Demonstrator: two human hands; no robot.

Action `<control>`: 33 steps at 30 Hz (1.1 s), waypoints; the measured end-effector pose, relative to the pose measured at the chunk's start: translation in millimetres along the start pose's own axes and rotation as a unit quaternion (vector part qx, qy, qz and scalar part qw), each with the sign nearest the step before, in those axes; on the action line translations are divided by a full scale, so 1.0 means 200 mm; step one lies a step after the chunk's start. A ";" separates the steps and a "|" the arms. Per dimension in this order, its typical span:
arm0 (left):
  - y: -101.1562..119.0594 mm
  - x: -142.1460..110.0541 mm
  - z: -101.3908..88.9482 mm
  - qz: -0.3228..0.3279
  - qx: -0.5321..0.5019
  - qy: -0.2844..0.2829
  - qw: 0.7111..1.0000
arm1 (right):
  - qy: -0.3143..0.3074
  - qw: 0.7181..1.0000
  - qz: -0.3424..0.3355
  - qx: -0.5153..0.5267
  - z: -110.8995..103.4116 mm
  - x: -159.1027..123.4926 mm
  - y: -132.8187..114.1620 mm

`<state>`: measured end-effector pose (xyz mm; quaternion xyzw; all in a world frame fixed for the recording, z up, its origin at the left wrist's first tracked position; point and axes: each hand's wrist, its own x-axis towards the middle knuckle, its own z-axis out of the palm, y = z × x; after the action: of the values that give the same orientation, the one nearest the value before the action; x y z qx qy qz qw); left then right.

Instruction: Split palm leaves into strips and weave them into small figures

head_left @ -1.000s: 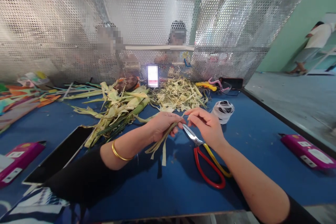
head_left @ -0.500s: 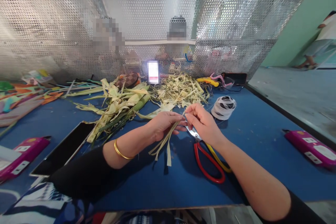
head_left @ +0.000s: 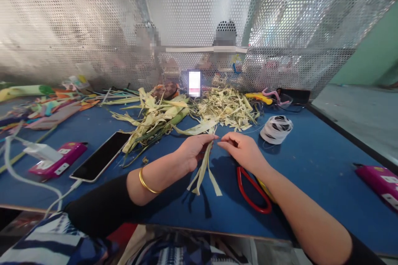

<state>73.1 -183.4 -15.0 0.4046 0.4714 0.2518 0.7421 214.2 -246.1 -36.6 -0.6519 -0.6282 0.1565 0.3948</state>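
Observation:
My left hand [head_left: 193,151] pinches the top of a small bundle of pale leaf strips [head_left: 203,172], which hang down over the blue table [head_left: 304,161]. My right hand [head_left: 241,149] is right beside it, fingertips pinched together near the strips' top end; what they hold is too thin to make out. Red- and yellow-handled scissors [head_left: 253,192] lie on the table under my right wrist, their blades hidden by the hand. A gold bangle sits on my left wrist.
A heap of leaf strips [head_left: 155,122] and a pile of cut scraps [head_left: 226,107] lie behind the hands. A white thread spool [head_left: 276,129] sits right of them. A phone [head_left: 101,161] and pink boxes [head_left: 57,161] [head_left: 377,180] lie at the sides. A perforated metal screen [head_left: 93,29] backs the table, people behind it.
The camera has swung left and dipped, so more of the left table shows. Both hands stay together on the strips; my right hand now covers the scissor blades.

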 end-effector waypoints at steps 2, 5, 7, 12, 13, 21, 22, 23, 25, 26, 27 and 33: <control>-0.01 -0.02 -0.01 -0.008 -0.021 -0.001 1.000 | 0.002 1.000 0.004 0.001 0.02 0.00 0.01; -0.04 -0.02 -0.02 -0.008 -0.041 -0.005 0.999 | -0.007 0.999 0.025 0.032 0.06 0.01 0.02; -0.06 -0.01 -0.03 0.007 -0.045 -0.011 0.999 | -0.030 0.995 0.054 0.075 0.08 0.01 0.03; -0.09 0.03 -0.05 0.038 -0.015 -0.033 0.999 | -0.062 0.986 0.084 0.127 0.08 0.01 0.02; -0.09 0.04 -0.05 0.048 -0.004 -0.034 0.998 | -0.064 0.988 0.078 0.119 0.07 0.01 0.02; -0.07 0.04 -0.07 0.120 0.030 -0.046 0.991 | -0.033 0.995 0.037 0.083 0.04 0.00 0.00; -0.07 0.04 -0.07 0.122 0.029 -0.050 0.991 | -0.014 0.995 0.042 0.094 0.04 0.00 0.01; -0.07 0.04 -0.07 0.127 0.030 -0.053 0.990 | 0.005 0.994 0.048 0.099 0.04 0.00 0.02; -0.06 0.04 -0.07 0.143 0.044 -0.057 0.987 | 0.021 0.995 0.057 0.077 0.03 0.00 0.03; -0.06 0.04 -0.08 0.155 0.057 -0.055 0.985 | 0.015 0.997 0.055 0.053 0.03 0.00 0.04; -0.06 0.04 -0.08 0.170 0.073 -0.050 0.981 | 0.007 0.999 0.045 0.027 0.02 0.00 0.04; -0.04 0.05 -0.11 0.288 0.281 -0.011 0.915 | 0.064 0.980 -0.162 -0.097 -0.02 -0.03 -0.01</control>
<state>57.4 -171.5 -31.5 0.7175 0.3778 0.3071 0.4982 214.0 -253.7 -34.7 -0.5856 -0.7109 -0.0137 0.3892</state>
